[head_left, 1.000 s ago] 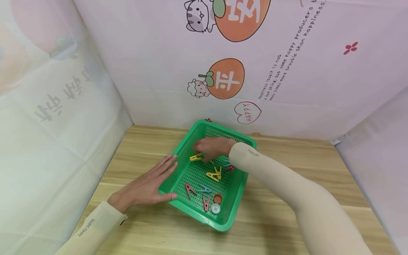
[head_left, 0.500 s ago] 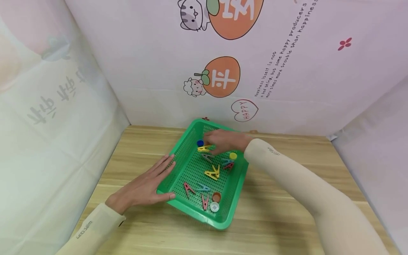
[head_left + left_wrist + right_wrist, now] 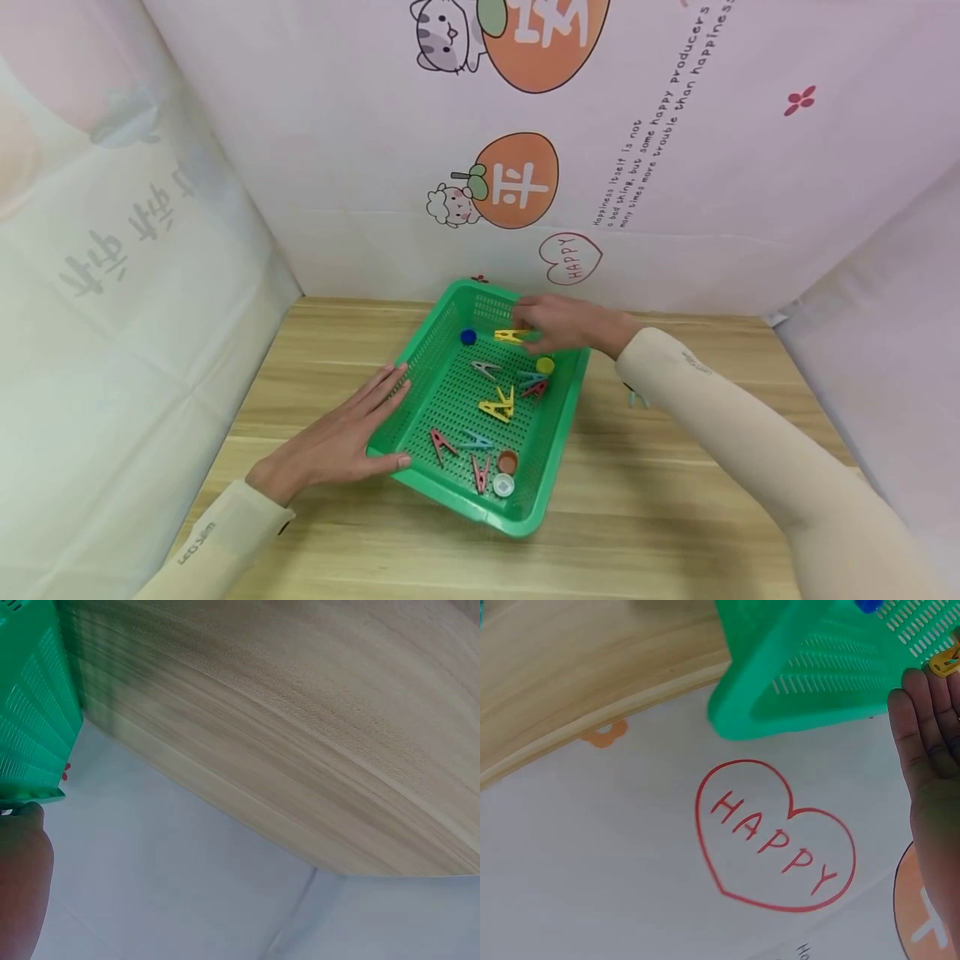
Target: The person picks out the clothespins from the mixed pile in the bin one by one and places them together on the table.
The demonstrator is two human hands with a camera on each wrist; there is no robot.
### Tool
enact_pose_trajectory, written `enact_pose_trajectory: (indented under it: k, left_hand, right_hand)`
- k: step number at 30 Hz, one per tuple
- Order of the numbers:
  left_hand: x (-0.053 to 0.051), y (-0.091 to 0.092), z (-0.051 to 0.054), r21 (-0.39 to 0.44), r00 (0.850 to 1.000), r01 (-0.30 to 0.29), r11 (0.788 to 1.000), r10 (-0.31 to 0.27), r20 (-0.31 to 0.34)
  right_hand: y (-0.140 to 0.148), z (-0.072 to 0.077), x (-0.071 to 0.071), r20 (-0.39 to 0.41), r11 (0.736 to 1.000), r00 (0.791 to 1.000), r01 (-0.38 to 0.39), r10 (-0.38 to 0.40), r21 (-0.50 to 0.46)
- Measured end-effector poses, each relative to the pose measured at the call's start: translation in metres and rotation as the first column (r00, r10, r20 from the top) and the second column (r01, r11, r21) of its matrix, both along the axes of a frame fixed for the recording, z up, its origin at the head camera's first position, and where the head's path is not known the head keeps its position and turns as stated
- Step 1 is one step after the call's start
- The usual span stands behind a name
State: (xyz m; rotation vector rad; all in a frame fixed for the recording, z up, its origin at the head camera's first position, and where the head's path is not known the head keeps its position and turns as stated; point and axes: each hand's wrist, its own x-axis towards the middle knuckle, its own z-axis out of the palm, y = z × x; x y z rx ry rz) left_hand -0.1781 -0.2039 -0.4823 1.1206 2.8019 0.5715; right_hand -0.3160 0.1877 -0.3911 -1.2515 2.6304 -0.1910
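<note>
My right hand [image 3: 562, 323] pinches a yellow clothespin [image 3: 511, 336] above the far right part of the green basket [image 3: 560, 442]. In the right wrist view the yellow clothespin [image 3: 945, 661] shows at the fingertips of that hand [image 3: 934, 765]. My left hand [image 3: 333, 437] rests with spread, straight fingers on the basket's left rim, its thumb at the near corner. Inside the basket lie a grey clothespin [image 3: 486, 368], yellow ones [image 3: 497, 408], red ones [image 3: 442, 444] and blue ones [image 3: 477, 440].
Round caps also lie in the basket: blue [image 3: 468, 337], yellow [image 3: 545, 366], brown [image 3: 507, 462] and white [image 3: 503, 485]. Right of the basket, a teal object [image 3: 637, 399] is partly hidden by my sleeve. A printed white cloth [image 3: 375, 250] stands behind the wooden table [image 3: 360, 533].
My right hand has moved rightward across the basket with the yellow clothespin, uncovering the blue cap, the grey clothespin and the yellow cap. My left hand stays at the rim.
</note>
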Motion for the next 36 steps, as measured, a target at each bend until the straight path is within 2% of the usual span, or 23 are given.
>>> enact_pose_trajectory:
  k: [12,19,26,36]
  left_hand:
    - [0.001,0.001,0.0,0.002,1.0,-0.001,1.0,0.001,0.001]
    - [0.001,0.001,0.002,-0.002,1.0,0.005,1.0,-0.005,-0.008]
    - [0.0,-0.001,0.001,-0.002,1.0,0.006,1.0,-0.006,-0.011]
    - [0.001,-0.001,0.0,-0.001,1.0,0.007,1.0,-0.007,-0.012]
  right_hand:
    - [0.042,0.006,0.02,-0.038,0.992,0.994,0.103,-0.106,-0.073]
    - [0.068,0.006,0.027,-0.032,0.975,0.98,0.193,-0.198,-0.112]
    - [0.083,0.006,0.037,-0.026,0.962,0.968,0.246,-0.251,-0.117]
    - [0.114,0.005,0.054,-0.056,0.923,0.929,0.355,-0.366,-0.148]
